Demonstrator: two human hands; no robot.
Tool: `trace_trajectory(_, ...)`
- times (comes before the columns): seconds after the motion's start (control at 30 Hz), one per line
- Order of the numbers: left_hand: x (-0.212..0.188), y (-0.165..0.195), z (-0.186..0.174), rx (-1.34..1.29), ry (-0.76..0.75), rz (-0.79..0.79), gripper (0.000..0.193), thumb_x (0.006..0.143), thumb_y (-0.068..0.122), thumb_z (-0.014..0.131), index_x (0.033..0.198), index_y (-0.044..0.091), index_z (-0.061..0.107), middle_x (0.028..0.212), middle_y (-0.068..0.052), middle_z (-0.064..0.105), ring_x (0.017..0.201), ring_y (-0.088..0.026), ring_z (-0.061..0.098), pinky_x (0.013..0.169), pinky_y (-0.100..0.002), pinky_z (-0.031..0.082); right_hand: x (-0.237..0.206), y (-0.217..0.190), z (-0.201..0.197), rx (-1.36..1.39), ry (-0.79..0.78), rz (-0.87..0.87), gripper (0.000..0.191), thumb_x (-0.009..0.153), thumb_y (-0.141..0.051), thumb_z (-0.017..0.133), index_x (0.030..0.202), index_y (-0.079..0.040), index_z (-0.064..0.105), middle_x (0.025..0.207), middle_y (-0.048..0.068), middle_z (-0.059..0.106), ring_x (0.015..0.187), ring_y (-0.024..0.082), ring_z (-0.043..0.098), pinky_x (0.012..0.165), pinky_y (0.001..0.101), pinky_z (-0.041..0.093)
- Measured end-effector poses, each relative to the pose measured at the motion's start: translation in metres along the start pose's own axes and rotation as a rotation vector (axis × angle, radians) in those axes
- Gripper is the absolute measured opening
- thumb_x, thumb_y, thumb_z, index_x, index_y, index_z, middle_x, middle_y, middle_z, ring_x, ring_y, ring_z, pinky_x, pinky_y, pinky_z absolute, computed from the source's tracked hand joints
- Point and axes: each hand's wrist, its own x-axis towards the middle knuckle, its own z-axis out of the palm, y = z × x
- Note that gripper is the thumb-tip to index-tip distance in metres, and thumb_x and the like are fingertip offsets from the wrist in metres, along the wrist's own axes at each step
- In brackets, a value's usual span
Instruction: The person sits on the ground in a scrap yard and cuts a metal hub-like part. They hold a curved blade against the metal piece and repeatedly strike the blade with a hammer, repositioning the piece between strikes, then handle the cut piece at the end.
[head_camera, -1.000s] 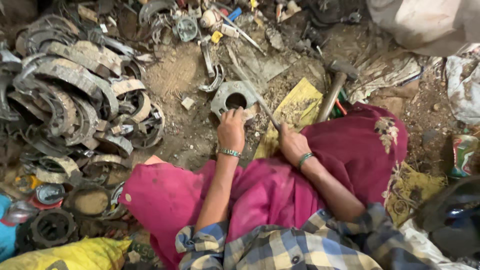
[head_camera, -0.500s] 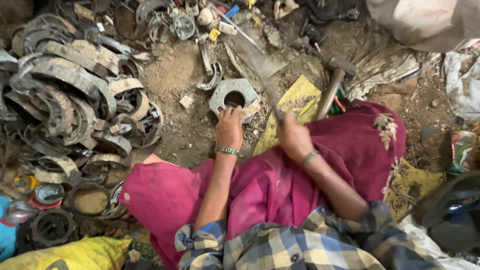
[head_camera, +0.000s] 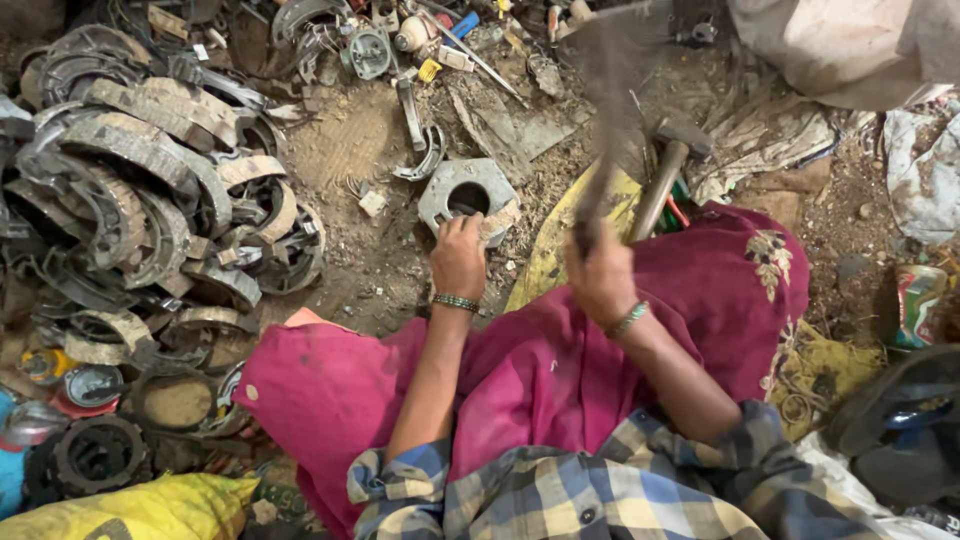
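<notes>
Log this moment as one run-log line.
left hand: on metal plate with round hole | right hand: gripping blurred rod, raised | hammer: lying on ground | curved metal shoes: heaped nearby
</notes>
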Motion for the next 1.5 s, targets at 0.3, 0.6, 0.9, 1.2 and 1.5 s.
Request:
trace_trajectory(0.3, 0.001, 0.001, -0.008, -0.014, -0.017, -0.041, 0.043, 0.085, 0.006, 0.072, 0.128, 0.007, 0.067, 0.124, -0.015, 0.067, 0.115, -0.036, 0.062, 0.095, -0.044, 0.053, 0.002, 0.014, 0.009, -0.226, -0.147, -0.005, 0.03, 0.101, -0.017, 0.062, 0.122, -0.003, 0.047, 0.073, 0.019, 0.066, 0.059, 0.039, 0.064, 0.052, 0.0506, 0.051)
trace_trajectory(0.6, 0.005, -0.007, -0.005, -0.032, -0.017, -0.057, 0.047, 0.083, 0.011, 0.076, 0.129, 0.005, 0.067, 0.114, -0.015, 0.068, 0.108, -0.037, 0.063, 0.091, -0.046, 0.053, -0.001, 0.004, 0.025, -0.115, -0.167, 0.092, 0.025, 0.102, -0.017, 0.059, 0.117, -0.002, 0.046, 0.072, 0.02, 0.067, 0.06, 0.041, 0.065, 0.053, 0.0529, 0.052)
trace_trajectory(0.9, 0.004, -0.008, -0.007, 0.004, -0.051, -0.089, 0.035, 0.09, 0.012, 0.072, 0.125, 0.007, 0.068, 0.11, -0.015, 0.07, 0.106, -0.037, 0.064, 0.089, -0.047, 0.054, -0.005, 0.017, 0.02, -0.141, -0.093, 0.048, 0.033, 0.099, -0.019, 0.061, 0.122, -0.001, 0.045, 0.077, 0.026, 0.066, 0.066, 0.047, 0.065, 0.057, 0.0574, 0.051)
trace_trajectory(1.2, 0.0, 0.001, -0.005, -0.034, -0.059, -0.059, 0.047, 0.085, 0.017, 0.078, 0.129, 0.005, 0.067, 0.114, -0.015, 0.068, 0.111, -0.036, 0.062, 0.094, -0.044, 0.052, -0.014, -0.006, 0.019, -0.282, -0.339, 0.043, 0.024, 0.101, -0.017, 0.056, 0.115, -0.001, 0.044, 0.072, 0.024, 0.067, 0.065, 0.046, 0.066, 0.059, 0.0588, 0.051)
trace_trajectory(1.5, -0.007, -0.013, -0.004, -0.139, -0.037, -0.089, 0.06, 0.073, 0.02, 0.087, 0.127, 0.003, 0.067, 0.119, -0.02, 0.068, 0.112, -0.037, 0.062, 0.096, -0.044, 0.053, -0.02, 0.021, 0.029, -0.309, -0.343, 0.11, 0.03, 0.099, -0.025, 0.06, 0.114, -0.002, 0.045, 0.075, 0.028, 0.068, 0.07, 0.05, 0.066, 0.063, 0.0609, 0.051)
